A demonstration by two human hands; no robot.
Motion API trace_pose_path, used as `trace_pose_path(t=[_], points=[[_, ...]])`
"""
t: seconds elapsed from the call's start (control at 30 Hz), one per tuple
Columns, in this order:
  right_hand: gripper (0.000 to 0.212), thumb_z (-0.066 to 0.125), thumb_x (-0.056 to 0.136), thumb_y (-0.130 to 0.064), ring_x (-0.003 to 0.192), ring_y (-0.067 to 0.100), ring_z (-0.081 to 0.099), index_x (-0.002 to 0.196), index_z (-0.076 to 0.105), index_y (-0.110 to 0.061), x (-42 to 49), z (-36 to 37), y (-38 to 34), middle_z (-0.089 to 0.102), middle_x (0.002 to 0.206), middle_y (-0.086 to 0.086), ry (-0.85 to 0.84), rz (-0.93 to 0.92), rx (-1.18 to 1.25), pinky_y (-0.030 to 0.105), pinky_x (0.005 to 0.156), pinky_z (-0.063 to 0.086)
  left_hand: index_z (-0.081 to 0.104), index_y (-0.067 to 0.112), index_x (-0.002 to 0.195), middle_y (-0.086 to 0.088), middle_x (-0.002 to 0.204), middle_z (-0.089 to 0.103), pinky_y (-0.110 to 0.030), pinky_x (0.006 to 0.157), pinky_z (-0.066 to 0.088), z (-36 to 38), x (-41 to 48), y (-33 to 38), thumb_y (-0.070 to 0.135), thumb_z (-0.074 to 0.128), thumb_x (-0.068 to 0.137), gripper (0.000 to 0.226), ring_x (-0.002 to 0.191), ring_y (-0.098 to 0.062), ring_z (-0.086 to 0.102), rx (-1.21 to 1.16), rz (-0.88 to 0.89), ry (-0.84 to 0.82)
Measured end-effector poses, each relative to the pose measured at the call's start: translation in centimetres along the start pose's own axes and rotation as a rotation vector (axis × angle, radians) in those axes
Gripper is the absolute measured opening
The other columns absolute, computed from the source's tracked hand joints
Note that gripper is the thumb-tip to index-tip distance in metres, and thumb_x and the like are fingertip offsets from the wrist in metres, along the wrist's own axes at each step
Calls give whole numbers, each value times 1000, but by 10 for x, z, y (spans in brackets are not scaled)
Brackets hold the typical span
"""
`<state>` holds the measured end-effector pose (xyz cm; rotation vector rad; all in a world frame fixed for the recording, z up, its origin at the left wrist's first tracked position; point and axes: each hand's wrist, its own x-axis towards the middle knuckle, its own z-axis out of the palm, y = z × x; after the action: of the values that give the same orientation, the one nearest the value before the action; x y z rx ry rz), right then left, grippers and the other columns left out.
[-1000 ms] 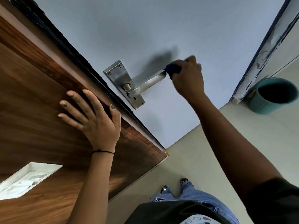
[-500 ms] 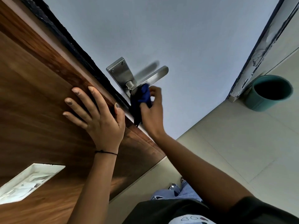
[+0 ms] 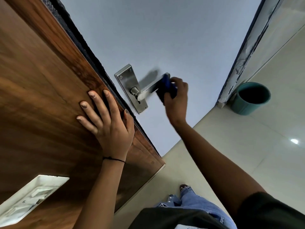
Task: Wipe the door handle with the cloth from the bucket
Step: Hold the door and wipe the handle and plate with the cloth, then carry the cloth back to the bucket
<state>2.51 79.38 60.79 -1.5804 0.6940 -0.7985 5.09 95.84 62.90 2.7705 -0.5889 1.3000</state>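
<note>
Two hands at the door — one wiping, one bracing.
Right hand grips the blue cloth around the door handle's outer end; left hand lies flat, fingers spread, on the wooden panel — bucket stands nearby.

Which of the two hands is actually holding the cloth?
The right hand. It grips the blue cloth against the outer end of the door handle. The left hand holds nothing and lies flat, fingers spread, on the wooden door.
</note>
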Motion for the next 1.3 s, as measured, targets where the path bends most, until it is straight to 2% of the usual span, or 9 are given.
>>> trace_pose_path(t=[0.13,0.2,0.3,0.43,0.53,0.7,0.93,1.17,1.3], points=[[39,47,84,-2,83,17,68,116,52,-23,17,-41,10,53,113,0,55,224,134,32,60,60,9,7,150,-34,148,18,-49,115,-10,-11,-1,10,27,54,86,80,136,-48,5,-170,-54,-54],[36,45,85,0,86,13,67,115,54,-19,16,-65,14,59,106,1,15,284,208,24,66,55,10,6,147,-36,147,18,-45,117,-8,-15,3,32,23,57,84,81,140,-43,2,-393,-12,-36],[16,34,81,-3,68,16,50,79,44,-15,9,-106,12,52,75,3,-114,418,509,30,59,36,15,5,149,-22,155,16,-40,121,5,-15,12,89,23,52,89,73,147,-31,7,-827,102,-154],[31,29,89,-5,48,16,39,60,37,-12,12,-179,6,47,56,3,-53,454,691,20,51,36,43,15,140,3,149,38,-24,114,25,-15,29,185,41,51,94,53,140,-6,30,-1293,-37,-783],[24,48,93,-32,64,18,56,85,58,-11,22,-234,15,61,73,7,-88,422,767,20,51,47,70,15,103,9,95,71,-13,76,47,-15,29,255,38,61,89,27,90,5,64,-1535,-101,-1188],[54,55,88,-41,82,21,68,126,52,-3,71,-348,55,62,111,20,-70,479,696,24,59,55,69,25,89,13,78,73,-16,67,53,-23,19,394,14,65,88,11,76,0,68,-1667,-151,-1366],[51,74,76,-26,89,21,68,117,53,-5,151,-507,87,67,102,16,22,501,417,28,69,56,67,20,117,0,118,68,-33,103,44,-48,4,580,13,50,77,44,118,-15,59,-1893,-271,-1652],[23,54,93,-13,92,26,68,114,60,-6,250,-579,126,70,103,16,96,643,406,34,76,54,67,12,99,-13,106,67,-32,89,47,7,25,702,10,57,84,19,100,-21,61,-1804,-556,-1604],[20,44,93,-11,89,24,65,102,62,-11,325,-606,164,71,95,12,138,806,426,35,77,52,54,9,115,-16,109,65,-30,71,52,71,31,769,17,77,75,46,89,-22,65,-1660,-682,-1586]])
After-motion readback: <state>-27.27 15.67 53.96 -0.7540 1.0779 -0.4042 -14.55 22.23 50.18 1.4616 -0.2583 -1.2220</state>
